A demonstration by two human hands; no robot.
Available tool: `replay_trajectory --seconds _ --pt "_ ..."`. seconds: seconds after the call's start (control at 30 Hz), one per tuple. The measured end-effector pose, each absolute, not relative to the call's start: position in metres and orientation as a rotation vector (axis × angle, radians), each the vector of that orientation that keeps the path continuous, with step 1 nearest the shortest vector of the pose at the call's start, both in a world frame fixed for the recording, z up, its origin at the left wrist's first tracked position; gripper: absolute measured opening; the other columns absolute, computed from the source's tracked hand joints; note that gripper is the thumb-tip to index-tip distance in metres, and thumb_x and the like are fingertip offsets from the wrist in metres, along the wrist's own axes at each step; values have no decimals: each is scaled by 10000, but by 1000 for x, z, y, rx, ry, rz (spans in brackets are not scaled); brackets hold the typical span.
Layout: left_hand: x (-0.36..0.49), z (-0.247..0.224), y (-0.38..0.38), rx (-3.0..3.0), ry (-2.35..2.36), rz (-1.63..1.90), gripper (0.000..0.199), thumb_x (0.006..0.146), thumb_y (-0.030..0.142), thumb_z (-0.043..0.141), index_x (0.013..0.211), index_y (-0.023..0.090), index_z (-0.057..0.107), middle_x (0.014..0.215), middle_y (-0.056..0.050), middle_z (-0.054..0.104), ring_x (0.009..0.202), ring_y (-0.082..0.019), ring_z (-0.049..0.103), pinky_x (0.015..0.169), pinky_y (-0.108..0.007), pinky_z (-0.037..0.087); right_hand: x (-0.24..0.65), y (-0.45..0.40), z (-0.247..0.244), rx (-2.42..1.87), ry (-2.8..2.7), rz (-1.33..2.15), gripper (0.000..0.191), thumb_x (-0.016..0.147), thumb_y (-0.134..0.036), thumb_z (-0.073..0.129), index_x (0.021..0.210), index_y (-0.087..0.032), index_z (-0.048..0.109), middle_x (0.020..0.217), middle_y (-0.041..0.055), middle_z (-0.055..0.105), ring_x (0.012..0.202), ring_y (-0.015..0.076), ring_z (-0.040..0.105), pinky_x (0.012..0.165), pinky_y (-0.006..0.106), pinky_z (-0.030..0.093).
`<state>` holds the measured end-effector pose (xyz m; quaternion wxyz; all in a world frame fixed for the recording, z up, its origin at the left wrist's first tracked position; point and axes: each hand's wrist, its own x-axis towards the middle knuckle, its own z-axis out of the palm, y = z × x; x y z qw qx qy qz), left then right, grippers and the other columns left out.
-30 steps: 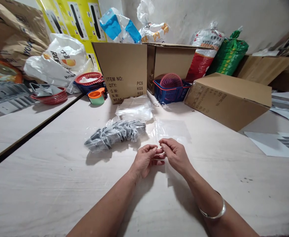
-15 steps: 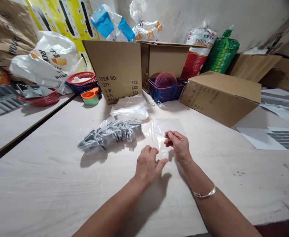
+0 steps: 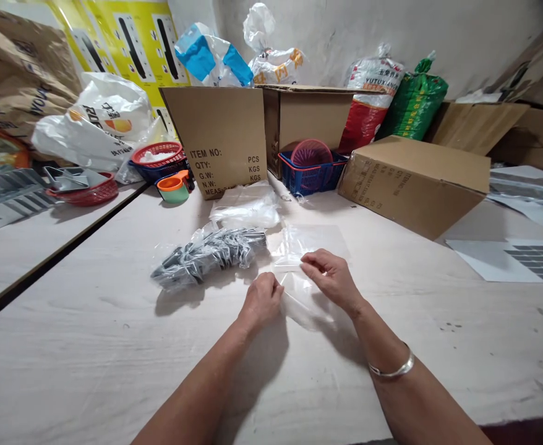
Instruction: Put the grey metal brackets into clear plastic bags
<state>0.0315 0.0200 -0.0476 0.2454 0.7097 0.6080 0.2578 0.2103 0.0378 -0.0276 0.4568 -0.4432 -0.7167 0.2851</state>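
Head camera shows the right hand pinching the upper edge of a clear plastic bag, the left hand curled closed against its side, on the tabletop.

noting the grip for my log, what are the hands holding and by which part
Looks like a clear plastic bag: the right hand pinches its upper edge, the left hand its left side; exact grip hard to see.

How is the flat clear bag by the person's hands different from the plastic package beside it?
The clear bag lies flat and looks empty, while the plastic package bulges with dark grey pieces. The left hand and right hand touch the clear bag; neither touches the plastic package. Both are see-through plastic lying on the pale tabletop.
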Motion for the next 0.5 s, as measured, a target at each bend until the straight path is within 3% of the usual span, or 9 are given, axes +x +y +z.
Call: replay_trajectory --seconds 0.13,0.23,0.3,0.4,0.5 --pt "21 -54 28 1607 1568 907 182 784 285 438 633 201 382 531 57 434 443 -96 461 448 -224 368 207 30 -26 -1074 -2241 417 344 763 -480 585 933 -181 590 898 54 555 738 149 524 662 293 416" --pt "21 -58 29 1437 1538 987 205 754 323 478 628 199 377 530 73 383 414 -79 429 358 -185 343 204 26 -25 -1089 -2461 225 516 672 -563 636 962 -149 536 903 75 542 788 189 497 682 319 391" --pt "22 -57 28 1301 1500 976 209 736 341 499 642 199 379 550 73 391 416 -78 433 338 -189 375 203 25 -23 -1140 -2550 164 466 672 -475 668 966 -153 506 903 67 539 795 188 483 677 309 372" --pt "25 -51 26 1141 1436 941 231 716 349 534 655 199 368 525 83 393 391 -73 419 346 -232 437 204 25 -20 -1246 -2628 104 165 729 -180 587 871 -172 504 876 42 537 774 154 473 651 270 335" --pt "26 -43 24 1042 1355 905 267 702 356 581 688 200 365 486 83 429 379 -85 447 365 -247 452 206 28 -21 -1296 -2651 37 158 728 -34 476 797 -170 519 856 41 541 759 134 470 627 252 306"
